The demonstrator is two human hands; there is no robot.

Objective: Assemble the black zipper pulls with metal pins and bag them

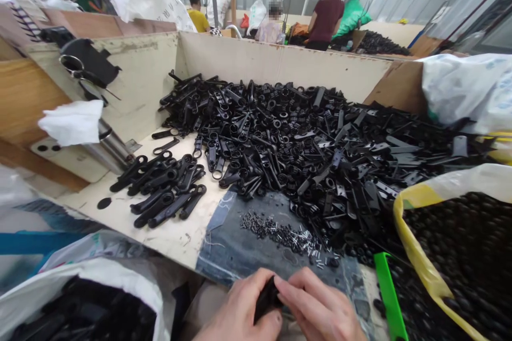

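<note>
At the bottom centre, just past the table's front edge, my left hand (244, 311) is closed around a black plastic part (267, 298). Its exact shape is mostly covered by my fingers. The fingers of my right hand (320, 306) are pinched together against the upper end of that part; whether they hold a small piece is hidden. Beyond my hands, small black pieces (264, 226) and short silver pins (306, 240) lie scattered on a dark mat (228, 245). Left of the mat sits a group of black handle-shaped parts with ringed ends (166, 197).
A large heap of black plastic parts (280, 133) fills the walled table. A sack of small black pieces (464, 256) and a green bar (390, 298) stand at right. Front left is an open white sack (80, 303). A metal cylinder (114, 146) leans at left. People work beyond the back wall (280, 61).
</note>
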